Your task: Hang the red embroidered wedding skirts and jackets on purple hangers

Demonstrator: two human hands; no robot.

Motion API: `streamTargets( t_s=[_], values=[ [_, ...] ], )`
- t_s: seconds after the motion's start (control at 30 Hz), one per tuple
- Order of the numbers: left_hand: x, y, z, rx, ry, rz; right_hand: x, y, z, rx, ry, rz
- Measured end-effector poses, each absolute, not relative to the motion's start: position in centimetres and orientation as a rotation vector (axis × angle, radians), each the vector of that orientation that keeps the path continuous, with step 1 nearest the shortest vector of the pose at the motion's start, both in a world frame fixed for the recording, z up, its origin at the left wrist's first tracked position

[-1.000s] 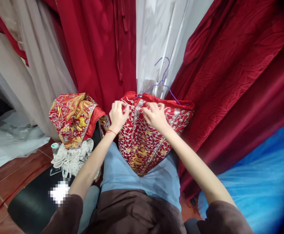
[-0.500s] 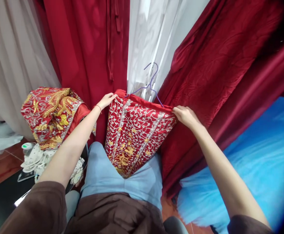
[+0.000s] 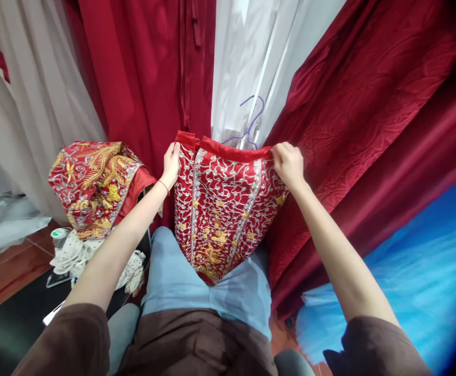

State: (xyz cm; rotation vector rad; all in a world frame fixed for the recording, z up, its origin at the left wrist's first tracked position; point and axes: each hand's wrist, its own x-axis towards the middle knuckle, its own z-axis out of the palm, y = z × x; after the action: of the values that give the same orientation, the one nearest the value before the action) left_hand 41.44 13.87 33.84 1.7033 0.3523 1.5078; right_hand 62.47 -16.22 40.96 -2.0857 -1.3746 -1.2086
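Note:
A red embroidered skirt [image 3: 223,209] with silver scrolls and gold figures hangs between my hands, its lower part resting between my thighs. My left hand [image 3: 171,164] pinches its red waistband near the left end. At the band's right end, my right hand [image 3: 289,163] is closed on the fabric. Behind the waistband a purple wire hanger [image 3: 256,122] shows its hook and shoulders; its lower part is hidden by the skirt. Left of my left forearm lies a bunched red garment [image 3: 98,188] with a gold dragon and silver embroidery.
Red gowns [image 3: 141,68] and white fabric [image 3: 239,62] hang in front, with a dark red patterned gown [image 3: 353,109] on the right. Blue tulle [image 3: 419,261] spreads at lower right. A black surface [image 3: 12,324] at lower left bears white lacy pieces [image 3: 74,253] and a small bottle [image 3: 59,236].
My hands have raised the waistband slightly and turned it toward me, so it covers more of the hanger. My right hand has shifted its hold. The view has swung slightly left.

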Motion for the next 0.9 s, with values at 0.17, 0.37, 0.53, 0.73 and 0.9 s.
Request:
streamTargets(
  t_s=[0.17,0.37,0.53,0.73,0.9],
  values=[
    [40.3,12.6,32.5,1.806,0.164,1.438,64.2,-16.6,39.0,-2.094,-1.104,-1.214],
    [40.2,11.0,31.6,1.884,0.124,1.45,57.3,-12.0,37.0,-2.006,-1.344,-1.373],
    [39.5,11.2,31.8,1.888,0.154,1.428,50.7,-6.1,34.5,-1.922,-2.038,-1.234],
    [38.8,11.6,32.5,1.968,0.11,1.305,50.2,-3.1,33.2,-1.952,-2.009,-1.205],
    [39.3,11.9,31.9,1.868,0.023,1.347,50.5,-3.2,33.2,-1.994,-1.825,-1.14]
  ],
)
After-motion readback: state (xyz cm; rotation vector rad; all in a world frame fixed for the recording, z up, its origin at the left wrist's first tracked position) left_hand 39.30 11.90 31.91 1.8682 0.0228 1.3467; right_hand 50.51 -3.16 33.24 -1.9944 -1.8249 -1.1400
